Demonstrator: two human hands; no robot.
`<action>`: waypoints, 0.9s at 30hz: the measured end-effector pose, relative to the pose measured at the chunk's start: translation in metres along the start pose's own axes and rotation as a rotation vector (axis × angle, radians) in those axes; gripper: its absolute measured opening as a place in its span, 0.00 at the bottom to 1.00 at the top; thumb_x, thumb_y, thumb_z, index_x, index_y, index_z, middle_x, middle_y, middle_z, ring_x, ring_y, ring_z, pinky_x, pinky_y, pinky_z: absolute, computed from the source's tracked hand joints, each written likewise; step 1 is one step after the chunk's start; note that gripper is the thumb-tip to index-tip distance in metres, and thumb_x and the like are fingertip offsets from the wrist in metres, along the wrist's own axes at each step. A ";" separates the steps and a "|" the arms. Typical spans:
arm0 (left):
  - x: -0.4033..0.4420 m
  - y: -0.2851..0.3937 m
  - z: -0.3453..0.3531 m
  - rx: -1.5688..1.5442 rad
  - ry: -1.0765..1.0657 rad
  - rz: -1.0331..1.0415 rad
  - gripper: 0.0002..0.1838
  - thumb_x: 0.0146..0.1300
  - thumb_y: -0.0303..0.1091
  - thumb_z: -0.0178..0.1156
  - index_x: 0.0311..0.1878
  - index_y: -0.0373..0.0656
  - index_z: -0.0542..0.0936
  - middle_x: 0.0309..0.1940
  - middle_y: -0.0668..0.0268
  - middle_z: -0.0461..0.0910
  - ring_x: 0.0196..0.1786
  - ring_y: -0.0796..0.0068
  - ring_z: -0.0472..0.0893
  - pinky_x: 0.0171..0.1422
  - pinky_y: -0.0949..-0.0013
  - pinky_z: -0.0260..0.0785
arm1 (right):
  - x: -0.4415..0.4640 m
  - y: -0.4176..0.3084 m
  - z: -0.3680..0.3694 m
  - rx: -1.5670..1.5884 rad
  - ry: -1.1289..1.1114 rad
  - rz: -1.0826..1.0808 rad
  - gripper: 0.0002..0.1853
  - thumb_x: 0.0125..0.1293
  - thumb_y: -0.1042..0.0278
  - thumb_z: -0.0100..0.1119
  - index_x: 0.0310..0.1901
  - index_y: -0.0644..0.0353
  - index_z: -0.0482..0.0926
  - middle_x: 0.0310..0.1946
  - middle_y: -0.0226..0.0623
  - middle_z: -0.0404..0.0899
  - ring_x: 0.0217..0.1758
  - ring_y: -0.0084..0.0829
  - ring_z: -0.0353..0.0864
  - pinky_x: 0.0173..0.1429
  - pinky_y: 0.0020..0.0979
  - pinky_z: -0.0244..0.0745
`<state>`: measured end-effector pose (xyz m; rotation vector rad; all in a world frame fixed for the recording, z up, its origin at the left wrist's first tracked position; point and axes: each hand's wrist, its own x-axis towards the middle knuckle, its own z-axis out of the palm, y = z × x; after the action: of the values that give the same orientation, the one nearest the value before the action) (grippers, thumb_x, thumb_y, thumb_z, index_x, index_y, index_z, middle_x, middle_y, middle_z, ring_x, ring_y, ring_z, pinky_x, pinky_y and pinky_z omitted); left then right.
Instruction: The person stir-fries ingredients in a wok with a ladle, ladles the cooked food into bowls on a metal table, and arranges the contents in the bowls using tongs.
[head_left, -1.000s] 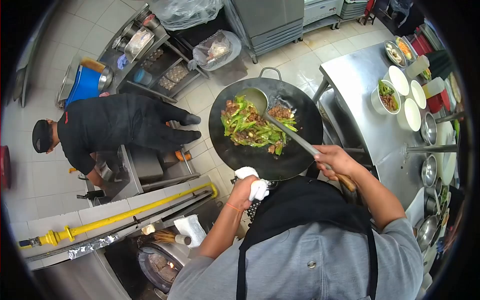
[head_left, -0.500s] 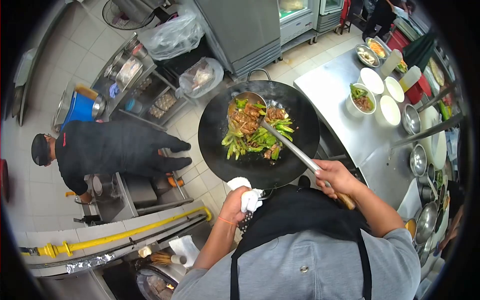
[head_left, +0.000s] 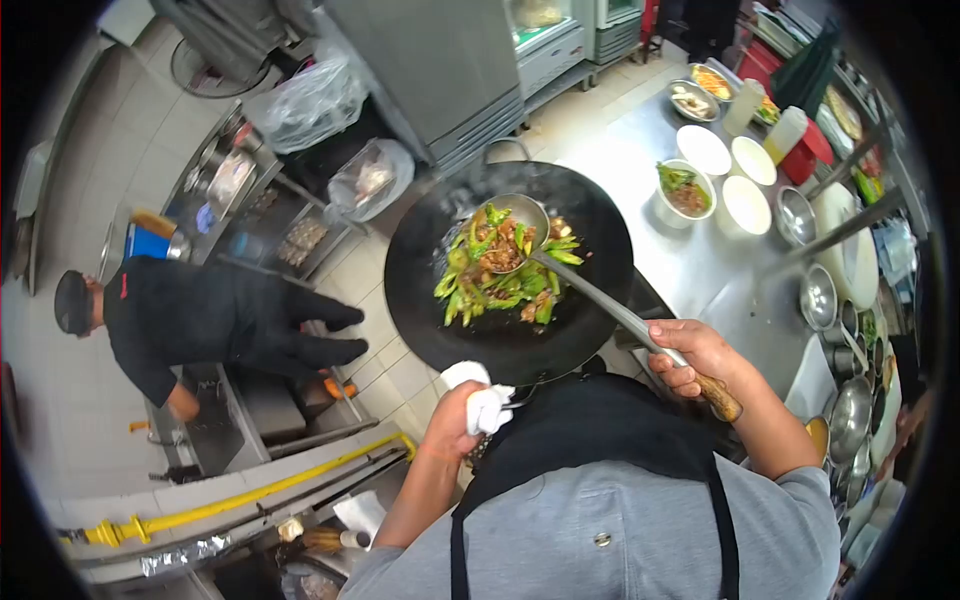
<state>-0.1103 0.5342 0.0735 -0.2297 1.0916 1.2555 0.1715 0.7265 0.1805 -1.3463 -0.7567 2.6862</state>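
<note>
A large black wok holds strips of green pepper mixed with browned meat pieces. My right hand is closed round the shaft of a long metal ladle, just above its wooden end. The ladle's bowl rests among the food, with meat and pepper in it. At the wok's near edge, my left hand grips a folded white cloth. A metal loop handle shows beside the cloth; how far the fingers go round it is hidden.
On the right, a steel table bears white bowls, one with meat and greens, plus squeeze bottles and metal bowls. A co-worker in black bends at the left. A yellow pipe runs at lower left.
The ladle's bowl has tipped and its contents sit lower among the peppers. My right hand has shifted slightly along the view. The co-worker's arm has moved, and the whole view has shifted a little.
</note>
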 end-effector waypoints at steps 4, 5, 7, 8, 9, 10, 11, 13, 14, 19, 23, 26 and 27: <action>0.001 -0.002 -0.003 0.022 -0.009 -0.007 0.08 0.56 0.29 0.49 0.37 0.37 0.75 0.30 0.58 0.80 0.31 0.64 0.82 0.35 0.62 0.79 | -0.044 -0.003 -0.033 0.275 -0.085 -0.024 0.17 0.73 0.60 0.47 0.59 0.55 0.68 0.23 0.29 0.65 0.12 0.14 0.56 0.10 0.18 0.52; 0.005 -0.005 -0.008 0.011 -0.043 0.058 0.07 0.56 0.29 0.49 0.36 0.38 0.74 0.30 0.59 0.79 0.31 0.63 0.82 0.35 0.61 0.79 | -0.056 -0.003 -0.040 0.367 -0.174 -0.040 0.17 0.73 0.60 0.46 0.59 0.56 0.68 0.23 0.29 0.64 0.12 0.13 0.56 0.09 0.17 0.51; 0.008 -0.004 -0.003 0.012 -0.064 0.015 0.06 0.54 0.30 0.51 0.35 0.40 0.73 0.27 0.62 0.77 0.30 0.65 0.81 0.35 0.61 0.79 | -0.081 -0.007 -0.050 0.406 -0.164 -0.142 0.18 0.73 0.61 0.45 0.61 0.56 0.67 0.23 0.31 0.65 0.11 0.13 0.56 0.08 0.17 0.50; 0.008 -0.004 0.000 -0.003 -0.064 0.026 0.05 0.54 0.30 0.52 0.35 0.42 0.73 0.27 0.62 0.77 0.30 0.65 0.81 0.34 0.61 0.79 | -0.092 -0.009 -0.056 0.399 -0.085 -0.209 0.18 0.73 0.61 0.44 0.61 0.56 0.67 0.22 0.31 0.66 0.11 0.13 0.56 0.08 0.16 0.50; 0.008 -0.004 0.001 -0.020 -0.059 0.041 0.05 0.54 0.30 0.52 0.34 0.43 0.73 0.27 0.63 0.77 0.30 0.66 0.81 0.34 0.61 0.79 | -0.102 -0.012 -0.061 0.391 -0.012 -0.270 0.18 0.73 0.61 0.44 0.61 0.56 0.67 0.22 0.32 0.66 0.10 0.13 0.56 0.08 0.16 0.50; 0.009 -0.005 0.002 -0.024 -0.066 0.036 0.05 0.54 0.30 0.52 0.34 0.43 0.73 0.27 0.63 0.77 0.30 0.66 0.81 0.34 0.61 0.79 | -0.111 -0.018 -0.063 0.404 0.077 -0.319 0.17 0.73 0.62 0.44 0.60 0.55 0.68 0.21 0.31 0.66 0.10 0.12 0.56 0.08 0.16 0.49; 0.010 -0.005 0.003 -0.026 -0.043 0.046 0.04 0.54 0.30 0.52 0.33 0.44 0.73 0.26 0.64 0.77 0.30 0.66 0.81 0.34 0.61 0.79 | -0.115 -0.024 -0.071 0.335 0.113 -0.387 0.17 0.71 0.62 0.48 0.59 0.55 0.69 0.21 0.30 0.67 0.09 0.12 0.57 0.08 0.15 0.47; 0.012 -0.008 0.001 -0.032 -0.019 0.049 0.03 0.54 0.30 0.52 0.33 0.44 0.72 0.26 0.65 0.76 0.30 0.66 0.81 0.34 0.61 0.79 | -0.113 -0.038 -0.088 0.156 0.400 -0.478 0.18 0.69 0.63 0.52 0.58 0.56 0.70 0.22 0.29 0.67 0.09 0.14 0.57 0.08 0.17 0.50; 0.013 -0.010 -0.001 -0.036 -0.006 0.057 0.03 0.54 0.30 0.52 0.32 0.45 0.72 0.26 0.65 0.76 0.30 0.66 0.81 0.34 0.62 0.79 | -0.107 -0.045 -0.093 0.155 0.406 -0.472 0.18 0.69 0.63 0.52 0.58 0.56 0.70 0.22 0.29 0.67 0.09 0.14 0.57 0.08 0.17 0.50; 0.013 -0.014 -0.011 -0.086 0.013 0.057 0.04 0.56 0.27 0.49 0.26 0.47 0.70 0.23 0.64 0.75 0.26 0.66 0.78 0.29 0.65 0.75 | -0.054 -0.073 -0.136 -0.428 0.857 -0.570 0.22 0.64 0.72 0.55 0.60 0.63 0.69 0.18 0.27 0.65 0.10 0.18 0.61 0.11 0.24 0.59; 0.009 -0.015 -0.023 -0.097 0.002 0.025 0.02 0.55 0.27 0.50 0.28 0.46 0.71 0.24 0.66 0.73 0.27 0.68 0.78 0.31 0.63 0.75 | -0.034 -0.071 -0.161 -0.458 0.890 -0.561 0.21 0.63 0.75 0.55 0.58 0.64 0.71 0.17 0.29 0.66 0.11 0.20 0.64 0.11 0.26 0.59; 0.007 -0.016 -0.029 -0.105 -0.031 0.037 0.02 0.56 0.28 0.49 0.29 0.46 0.71 0.25 0.65 0.75 0.29 0.68 0.78 0.32 0.63 0.75 | -0.025 -0.074 -0.158 -0.739 1.001 -0.536 0.22 0.60 0.72 0.56 0.57 0.64 0.73 0.20 0.36 0.72 0.16 0.25 0.71 0.19 0.31 0.69; 0.007 -0.016 -0.030 -0.086 0.032 0.041 0.02 0.56 0.28 0.49 0.29 0.46 0.71 0.26 0.65 0.75 0.29 0.68 0.79 0.33 0.63 0.76 | -0.024 -0.074 -0.161 -0.739 1.004 -0.530 0.22 0.60 0.72 0.56 0.57 0.64 0.73 0.20 0.36 0.72 0.16 0.25 0.71 0.19 0.31 0.69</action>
<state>-0.1133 0.5124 0.0463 -0.2949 1.0755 1.3411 0.2964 0.8504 0.1503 -1.9304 -1.6350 1.0795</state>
